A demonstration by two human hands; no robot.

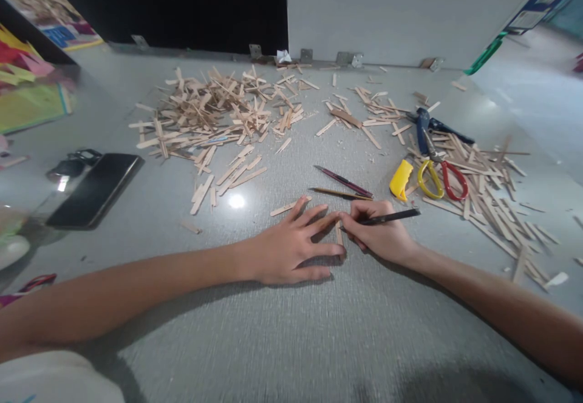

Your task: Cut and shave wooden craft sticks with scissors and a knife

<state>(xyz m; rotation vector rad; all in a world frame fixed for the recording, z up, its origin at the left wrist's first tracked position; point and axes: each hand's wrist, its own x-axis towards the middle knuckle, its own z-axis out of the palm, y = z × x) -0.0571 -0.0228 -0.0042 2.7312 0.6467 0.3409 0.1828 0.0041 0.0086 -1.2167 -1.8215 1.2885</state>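
A: What sort of place is it?

B: A grey speckled tabletop (pixel 291 330) against a pale wall panel, with a dark panel to its left. A big heap of flat wooden craft sticks (pixel 214 111) lies far left of centre, and a looser scatter of wooden sticks (pixel 483 190) spreads on the right.

A: And the hands?

B: The left hand (pixel 291 248) lies flat, fingers spread, pressing a short pale wooden stick piece (pixel 339 233) onto the table; only a sliver of it shows between the 2 hands. The right hand (pixel 380 233) is closed around a slim black pen (pixel 392 216), its tip at that piece.

A: Anything else near?

B: 2 more pens, 1 maroon (pixel 344 181), 1 brownish (pixel 339 193), just beyond the fingers. Yellow-and-red-handled scissors (pixel 439 175) and a yellow plastic cutter (pixel 401 179) lie to the right, a black phone (pixel 95 189) to the left.
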